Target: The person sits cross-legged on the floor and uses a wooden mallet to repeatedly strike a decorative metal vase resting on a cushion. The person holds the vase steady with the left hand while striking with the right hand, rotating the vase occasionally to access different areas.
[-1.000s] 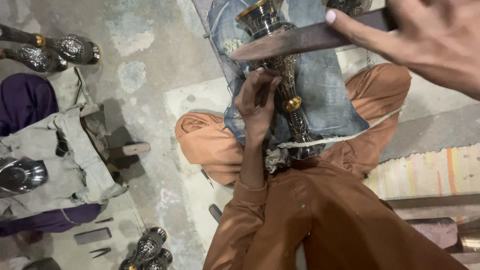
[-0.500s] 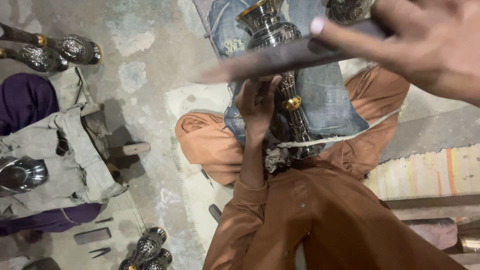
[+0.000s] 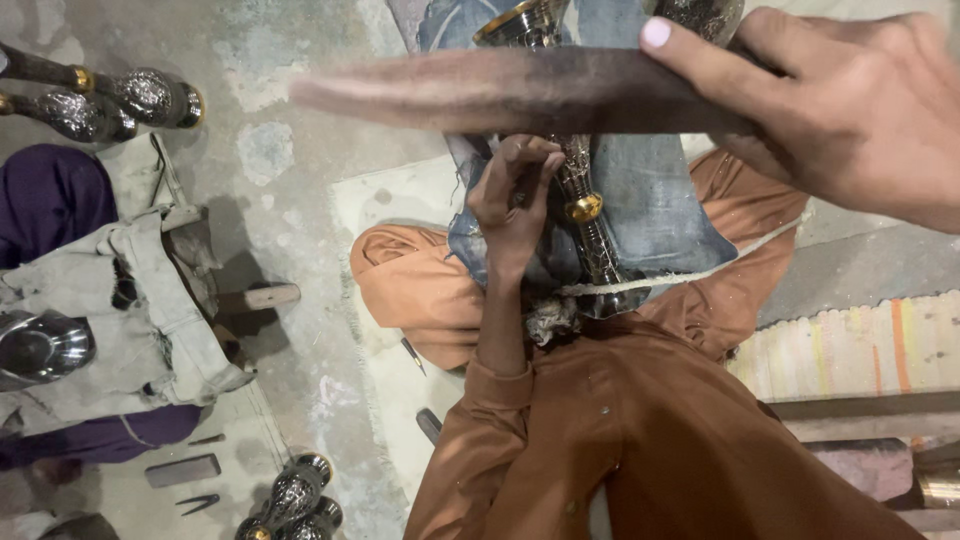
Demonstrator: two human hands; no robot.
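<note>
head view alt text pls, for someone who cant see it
Seen from above, a seated person's right hand swings a blurred flat tool over an ornate metal vase lying on denim cloth across the lap. The left hand steadies the vase stem. More vases lie on the concrete floor.

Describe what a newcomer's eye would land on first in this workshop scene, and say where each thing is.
First, the right hand at top right, gripping a long wooden stick blurred across the top. Below it, at centre, the left hand rests against an ornate metal vase lying on a blue cloth over the orange-clad lap. More vases lie on the floor at upper left.
</note>
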